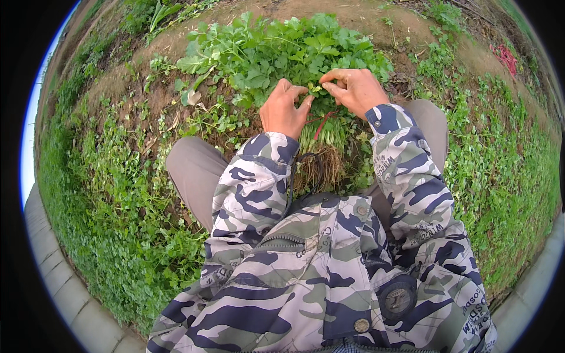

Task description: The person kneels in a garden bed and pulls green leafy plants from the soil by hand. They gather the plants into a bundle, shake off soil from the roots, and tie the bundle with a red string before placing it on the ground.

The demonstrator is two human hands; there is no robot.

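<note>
A large bunch of leafy green herbs, like celery or parsley (282,53), lies on the soil before me, leaves pointing away and brown roots (329,165) towards me. A red tie (324,124) goes round its pale stems. Over the leaves just beyond the tie, my left hand (287,108) has thumb and forefinger close together beside a small yellowish leaf (314,88). My right hand (355,90) is bent at the other side of that leaf, its thumb and fingertips pinched together. Whether either hand grips the leaf is not clear.
Low green plants (132,212) cover the ground on both sides. Bare brown soil (379,26) shows beyond the bunch. A tangle of red strands (504,59) lies at the far right. Paving slabs (79,304) edge the plot at the lower left. My bent knees flank the bunch.
</note>
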